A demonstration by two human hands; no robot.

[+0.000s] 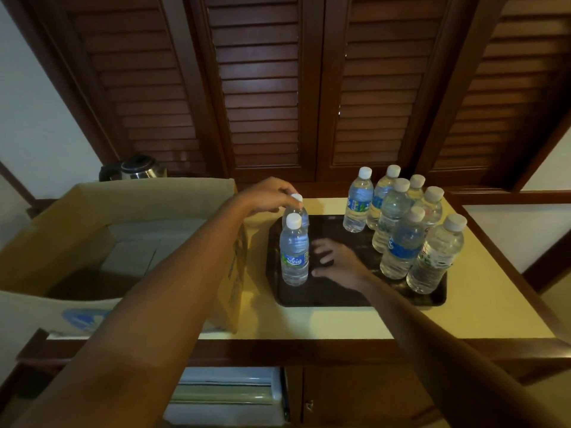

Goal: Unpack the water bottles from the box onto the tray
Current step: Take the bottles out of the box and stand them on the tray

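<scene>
A dark tray (327,291) lies on the cream counter, right of the open cardboard box (129,205). Several clear water bottles with white caps (401,239) stand upright on the tray's right half. At the tray's left edge stand two more: a near bottle (294,254) and a far bottle (298,210) right behind it. My left hand (267,196) pinches the far bottle at its cap. My right hand (338,262) hovers open over the tray's middle, just right of the near bottle and apart from it. What I see of the box's inside shows no bottles.
A steel kettle (136,168) sits behind the box at the back left. Dark louvred wooden doors (265,88) rise behind the counter. The counter (479,316) has a wooden rim, with a cabinet and a pale appliance below its front edge.
</scene>
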